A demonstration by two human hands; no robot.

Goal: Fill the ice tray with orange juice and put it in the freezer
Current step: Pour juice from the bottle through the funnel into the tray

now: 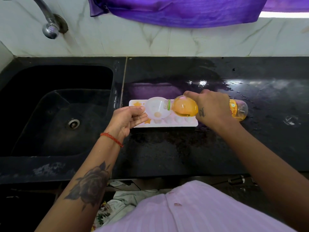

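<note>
R hand (213, 108) tips bottle (184, 107) (into funnel (154, 107)).

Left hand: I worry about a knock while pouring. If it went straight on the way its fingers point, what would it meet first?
The white funnel, whose rim the left hand already pinches; just beyond is the bottle neck. Depth is unclear.

The ice tray (168, 124) lay on the counter (167, 148), right of the sink (56, 111). A funnel (156, 108) sat over the tray's left end, with the bottle (184, 107) lying sideways to its right, mouth in the funnel. The tap (48, 19) stood behind the sink.
</note>
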